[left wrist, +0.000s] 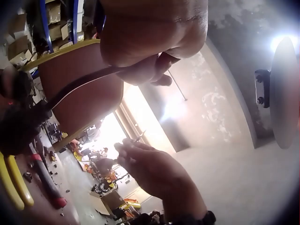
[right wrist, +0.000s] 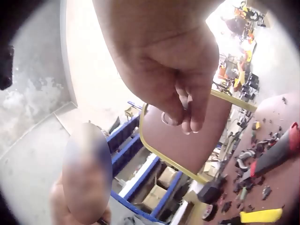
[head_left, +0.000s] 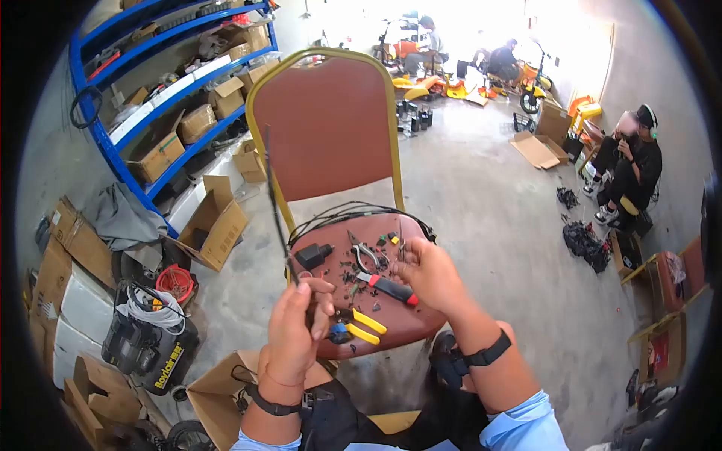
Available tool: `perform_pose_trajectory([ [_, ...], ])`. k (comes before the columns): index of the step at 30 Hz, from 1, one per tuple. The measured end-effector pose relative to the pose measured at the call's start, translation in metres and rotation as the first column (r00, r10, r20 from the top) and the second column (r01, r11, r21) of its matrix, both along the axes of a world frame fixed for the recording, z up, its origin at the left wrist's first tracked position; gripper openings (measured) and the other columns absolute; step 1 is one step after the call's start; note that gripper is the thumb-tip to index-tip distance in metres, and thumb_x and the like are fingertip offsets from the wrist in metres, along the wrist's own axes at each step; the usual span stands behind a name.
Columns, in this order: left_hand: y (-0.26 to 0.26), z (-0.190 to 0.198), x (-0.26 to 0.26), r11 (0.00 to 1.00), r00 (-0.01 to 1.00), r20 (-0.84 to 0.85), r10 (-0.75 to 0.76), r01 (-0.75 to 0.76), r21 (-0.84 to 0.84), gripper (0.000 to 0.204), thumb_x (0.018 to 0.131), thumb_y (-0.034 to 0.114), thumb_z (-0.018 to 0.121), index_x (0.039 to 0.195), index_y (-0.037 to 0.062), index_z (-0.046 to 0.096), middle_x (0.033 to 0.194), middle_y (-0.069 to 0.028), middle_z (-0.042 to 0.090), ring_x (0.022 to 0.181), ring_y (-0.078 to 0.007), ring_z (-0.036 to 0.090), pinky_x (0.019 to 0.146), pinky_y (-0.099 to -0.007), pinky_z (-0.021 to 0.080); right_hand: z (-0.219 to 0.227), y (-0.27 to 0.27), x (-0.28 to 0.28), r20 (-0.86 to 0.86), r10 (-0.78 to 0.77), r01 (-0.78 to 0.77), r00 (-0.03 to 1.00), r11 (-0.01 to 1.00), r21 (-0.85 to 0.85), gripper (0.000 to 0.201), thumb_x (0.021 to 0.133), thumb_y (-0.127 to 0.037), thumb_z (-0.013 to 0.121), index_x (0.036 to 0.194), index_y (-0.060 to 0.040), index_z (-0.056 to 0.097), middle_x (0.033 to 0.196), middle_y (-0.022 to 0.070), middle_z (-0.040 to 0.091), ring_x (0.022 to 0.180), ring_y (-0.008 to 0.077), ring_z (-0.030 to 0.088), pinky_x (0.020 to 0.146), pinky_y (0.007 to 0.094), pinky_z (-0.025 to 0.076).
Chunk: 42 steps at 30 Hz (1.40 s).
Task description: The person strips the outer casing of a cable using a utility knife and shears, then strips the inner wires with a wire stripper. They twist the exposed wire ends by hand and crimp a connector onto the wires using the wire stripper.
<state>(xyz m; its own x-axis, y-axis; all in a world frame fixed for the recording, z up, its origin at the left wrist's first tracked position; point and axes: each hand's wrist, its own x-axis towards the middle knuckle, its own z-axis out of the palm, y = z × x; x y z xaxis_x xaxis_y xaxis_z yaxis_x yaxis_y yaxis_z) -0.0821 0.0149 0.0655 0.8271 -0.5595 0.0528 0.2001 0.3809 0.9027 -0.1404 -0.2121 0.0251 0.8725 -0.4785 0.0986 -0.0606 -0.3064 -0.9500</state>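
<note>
My left hand [head_left: 295, 323] grips a black cable [head_left: 276, 199] between thumb and fingers, and its long end rises toward the chair back. In the left wrist view the cable [left wrist: 77, 84] curves out to the left from that hand. My right hand [head_left: 432, 274] is raised over the chair seat, its fingertips pinching a small thin pointed piece [left wrist: 141, 136]; I cannot tell its kind. Below the hands lie red-and-black-handled cutters [head_left: 391, 289], yellow-handled pliers [head_left: 367, 323], grey-handled pliers [head_left: 366, 255] and a black plastic block [head_left: 312, 256].
The brown chair seat [head_left: 406, 327] also carries black scraps and a bundle of black cables [head_left: 353, 210] along its back edge. Blue shelving [head_left: 113, 150] with boxes stands at left, near an open carton [head_left: 214, 225] and a black tool case [head_left: 150, 346]. A seated person [head_left: 639, 165] is at right.
</note>
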Motion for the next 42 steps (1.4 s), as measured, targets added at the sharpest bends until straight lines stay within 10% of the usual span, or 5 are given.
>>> perform_pose_trajectory([
  [5, 0.018, 0.018, -0.012, 0.999, 0.996, 0.088, 0.032, -0.034, 0.017, 0.034, 0.102, 0.030, 0.043, 0.097, 0.0001, 0.057, 0.072, -0.0048, 0.055, 0.043, -0.0058, 0.034, 0.040, -0.0201, 0.027, 0.025, 0.039, -0.076, 0.042, 0.097, -0.091, 0.994, 0.987, -0.133, 0.017, 0.091, 0.000, 0.060, 0.107, 0.0033, 0.056, 0.087, 0.0039, 0.061, 0.078, 0.0101, 0.059, 0.069, 0.0281, 0.050],
  [12, 0.035, 0.014, -0.022, 0.995, 0.994, 0.054, 0.099, -0.100, 0.007, 0.033, 0.102, 0.033, 0.043, 0.095, 0.0035, 0.058, 0.070, -0.0033, 0.054, 0.042, -0.0058, 0.032, 0.038, -0.0201, 0.024, -0.080, 0.110, -0.154, -0.166, 0.133, 0.023, 0.977, 0.712, 0.702, 0.020, 0.092, -0.013, 0.064, 0.106, -0.0004, 0.058, 0.090, 0.0013, 0.062, 0.084, 0.0084, 0.059, 0.075, 0.0261, 0.049],
  [19, 0.026, 0.005, -0.042, 0.991, 0.991, 0.024, 0.129, -0.129, 0.032, 0.034, 0.104, 0.029, 0.039, 0.097, 0.0013, 0.057, 0.071, -0.0047, 0.053, 0.043, -0.0064, 0.033, 0.039, -0.0204, 0.025, -0.010, 0.068, -0.106, 0.102, 0.184, -0.172, 0.978, 0.979, -0.113, 0.025, 0.086, -0.010, 0.064, 0.109, -0.0015, 0.059, 0.088, 0.0226, 0.062, 0.082, 0.0367, 0.064, 0.070, 0.0387, 0.050],
  [28, 0.001, 0.026, -0.065, 0.996, 0.999, 0.043, -0.032, 0.028, 0.089, 0.039, 0.101, 0.030, 0.038, 0.113, 0.0003, 0.059, 0.076, -0.0002, 0.053, 0.052, -0.0057, 0.039, 0.046, -0.0193, 0.030, 0.046, 0.054, -0.045, 0.371, 0.062, -0.262, 0.927, 0.813, 0.519, 0.025, 0.091, -0.006, 0.060, 0.111, 0.0072, 0.053, 0.090, 0.0064, 0.066, 0.086, 0.0079, 0.062, 0.070, 0.0248, 0.051],
  [42, -0.017, -0.046, 0.018, 0.900, 0.897, -0.246, -0.367, 0.409, 0.150, 0.019, 0.099, 0.011, 0.055, 0.111, -0.0019, 0.060, 0.087, -0.0034, 0.063, 0.076, -0.0093, 0.057, 0.068, -0.0236, 0.048, -0.003, 0.048, 0.000, 0.208, -0.025, -0.109, 0.978, 0.787, 0.607, 0.034, 0.095, -0.015, 0.063, 0.123, 0.0003, 0.051, 0.109, 0.0114, 0.065, 0.096, 0.0157, 0.064, 0.083, 0.0287, 0.052],
])
